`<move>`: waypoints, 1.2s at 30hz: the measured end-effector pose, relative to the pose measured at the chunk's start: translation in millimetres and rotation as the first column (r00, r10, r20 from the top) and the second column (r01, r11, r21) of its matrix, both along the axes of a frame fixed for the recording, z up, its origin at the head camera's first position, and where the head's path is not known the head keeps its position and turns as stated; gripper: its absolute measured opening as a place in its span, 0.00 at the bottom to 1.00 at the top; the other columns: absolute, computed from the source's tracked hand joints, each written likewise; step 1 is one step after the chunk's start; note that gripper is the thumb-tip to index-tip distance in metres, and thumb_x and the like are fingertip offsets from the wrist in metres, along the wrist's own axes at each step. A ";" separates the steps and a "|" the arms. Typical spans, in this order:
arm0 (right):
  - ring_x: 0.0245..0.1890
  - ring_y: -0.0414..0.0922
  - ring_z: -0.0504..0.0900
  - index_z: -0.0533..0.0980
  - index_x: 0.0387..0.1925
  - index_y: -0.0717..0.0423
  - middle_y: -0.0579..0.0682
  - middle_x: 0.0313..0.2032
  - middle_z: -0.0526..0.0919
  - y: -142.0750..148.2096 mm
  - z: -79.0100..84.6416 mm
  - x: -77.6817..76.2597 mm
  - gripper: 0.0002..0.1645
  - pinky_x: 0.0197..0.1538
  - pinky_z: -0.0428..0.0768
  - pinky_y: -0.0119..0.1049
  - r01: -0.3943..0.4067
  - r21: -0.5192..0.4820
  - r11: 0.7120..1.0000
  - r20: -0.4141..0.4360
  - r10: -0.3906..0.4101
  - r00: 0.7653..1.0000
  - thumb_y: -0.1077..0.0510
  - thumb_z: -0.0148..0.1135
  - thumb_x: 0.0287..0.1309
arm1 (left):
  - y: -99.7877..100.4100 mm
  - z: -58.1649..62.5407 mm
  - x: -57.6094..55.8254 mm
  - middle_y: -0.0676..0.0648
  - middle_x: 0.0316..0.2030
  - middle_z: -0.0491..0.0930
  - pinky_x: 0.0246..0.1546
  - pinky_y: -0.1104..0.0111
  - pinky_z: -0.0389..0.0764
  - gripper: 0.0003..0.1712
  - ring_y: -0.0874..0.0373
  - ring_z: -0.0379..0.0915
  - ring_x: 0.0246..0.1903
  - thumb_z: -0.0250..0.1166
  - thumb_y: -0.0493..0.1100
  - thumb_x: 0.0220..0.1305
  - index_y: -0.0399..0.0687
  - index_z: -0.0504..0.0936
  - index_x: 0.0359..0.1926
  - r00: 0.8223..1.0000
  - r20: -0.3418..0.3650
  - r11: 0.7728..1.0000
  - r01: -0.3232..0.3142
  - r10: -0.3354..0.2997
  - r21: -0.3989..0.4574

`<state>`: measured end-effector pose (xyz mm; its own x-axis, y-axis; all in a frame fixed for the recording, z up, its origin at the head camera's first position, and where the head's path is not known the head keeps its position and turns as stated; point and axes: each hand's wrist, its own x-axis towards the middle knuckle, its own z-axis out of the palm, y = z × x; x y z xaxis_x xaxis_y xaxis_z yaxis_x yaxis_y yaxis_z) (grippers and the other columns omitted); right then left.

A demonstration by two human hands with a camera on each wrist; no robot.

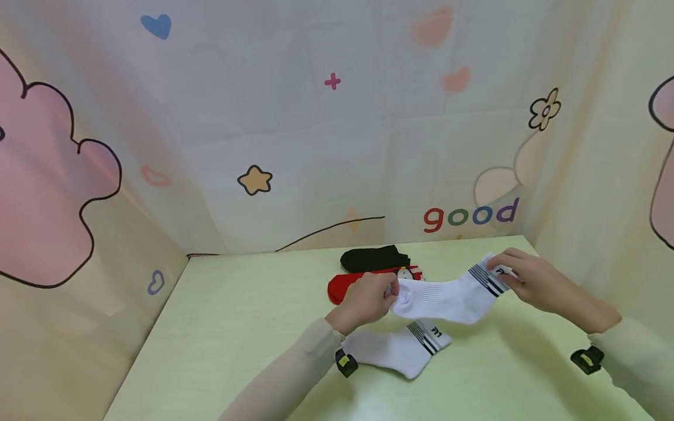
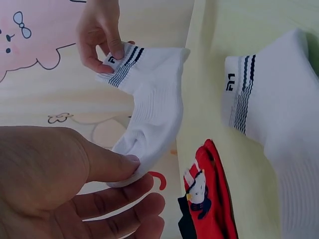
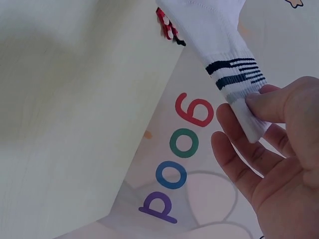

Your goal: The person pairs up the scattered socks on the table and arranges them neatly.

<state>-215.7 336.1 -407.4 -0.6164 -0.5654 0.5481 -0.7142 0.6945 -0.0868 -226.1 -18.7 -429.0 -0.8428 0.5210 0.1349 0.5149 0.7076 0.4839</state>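
A white sock with dark stripes at its cuff is stretched sideways above the table. My left hand pinches its toe end between thumb and fingers. At the other end, my right hand pinches the striped cuff, which the right wrist view shows between thumb and fingers. A second white sock with the same stripes lies flat below, partly covered by the left forearm. Just behind the left hand lies a red sock with a cartoon figure, partly hidden by that hand.
Behind the red sock lies a black sock. The pale green table backs onto a printed curtain with hearts, a star and the word "good". Similar curtains hang along both sides.
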 end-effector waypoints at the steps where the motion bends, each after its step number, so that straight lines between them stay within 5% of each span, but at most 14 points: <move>1: 0.36 0.44 0.80 0.82 0.42 0.52 0.45 0.40 0.83 -1.9 -0.1 -0.9 0.26 0.34 0.80 0.33 -0.005 -0.001 1.000 0.000 0.005 1.000 0.77 0.76 0.42 | -2.5 -0.4 -0.4 0.56 0.25 0.76 0.19 0.75 0.69 0.03 0.62 0.70 0.24 0.69 0.40 0.67 0.51 0.81 0.37 1.000 -0.002 1.000 0.000 0.000 0.002; 11: 0.35 0.43 0.80 0.83 0.44 0.56 0.48 0.41 0.83 -21.2 -4.1 -6.8 0.25 0.33 0.82 0.37 -0.053 -0.028 0.998 0.027 0.053 0.998 0.78 0.74 0.45 | -23.5 -1.7 -3.5 0.56 0.24 0.74 0.19 0.74 0.66 0.03 0.63 0.67 0.22 0.66 0.37 0.68 0.50 0.84 0.37 1.000 -0.010 0.999 -0.024 0.024 0.032; 21: 0.35 0.47 0.82 0.85 0.47 0.58 0.51 0.43 0.82 -37.7 -6.0 -5.2 0.21 0.35 0.84 0.35 -0.032 -0.019 0.999 0.149 0.035 0.988 0.77 0.71 0.51 | -40.8 -5.8 -5.1 0.57 0.27 0.79 0.25 0.74 0.72 0.04 0.65 0.70 0.25 0.65 0.37 0.67 0.47 0.87 0.38 0.994 -0.086 0.998 -0.058 0.061 0.037; 36: 0.37 0.45 0.81 0.85 0.47 0.61 0.54 0.43 0.82 -63.3 -12.0 -7.7 0.20 0.35 0.84 0.34 -0.038 -0.035 0.999 0.205 0.044 0.978 0.77 0.70 0.53 | -64.4 -16.0 -4.8 0.57 0.22 0.75 0.24 0.72 0.72 0.02 0.62 0.70 0.24 0.70 0.40 0.66 0.46 0.85 0.36 0.987 -0.062 0.983 -0.142 0.150 0.116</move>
